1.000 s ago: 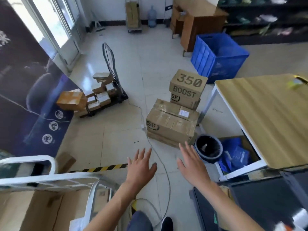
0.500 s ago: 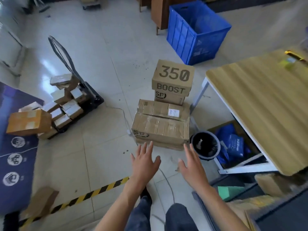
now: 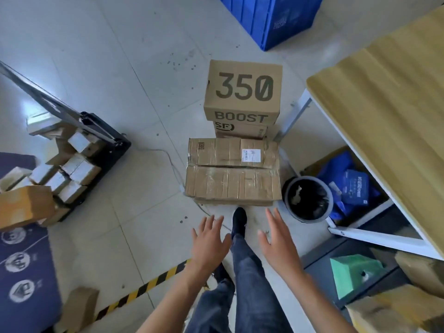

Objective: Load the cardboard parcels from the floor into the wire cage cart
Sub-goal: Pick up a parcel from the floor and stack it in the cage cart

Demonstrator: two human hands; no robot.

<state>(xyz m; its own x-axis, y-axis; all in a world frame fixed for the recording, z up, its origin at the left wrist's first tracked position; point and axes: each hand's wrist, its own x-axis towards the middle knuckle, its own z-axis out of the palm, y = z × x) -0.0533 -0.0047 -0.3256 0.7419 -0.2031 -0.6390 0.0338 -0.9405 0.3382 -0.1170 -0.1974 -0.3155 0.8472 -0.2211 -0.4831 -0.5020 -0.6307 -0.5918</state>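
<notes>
A wide taped cardboard parcel (image 3: 231, 171) with a white label lies on the tiled floor just ahead of my foot. Behind it stands a box printed "350 BOOST" (image 3: 242, 91) on top of an SF-marked box (image 3: 240, 128). My left hand (image 3: 209, 241) and my right hand (image 3: 277, 241) hover side by side just short of the wide parcel, fingers spread, palms down, holding nothing. The wire cage cart is out of view.
A black bin (image 3: 307, 199) sits right of the parcel, beside a wooden-topped table (image 3: 389, 97). A hand truck with small boxes (image 3: 72, 164) is at left, a blue crate (image 3: 271, 18) at the back, and yellow-black floor tape (image 3: 144, 288) runs across near my feet.
I have stepped closer to the parcel stack and the view has tipped downward. Both hands stay empty and spread, now nearer the wide parcel. The cart has left the frame.
</notes>
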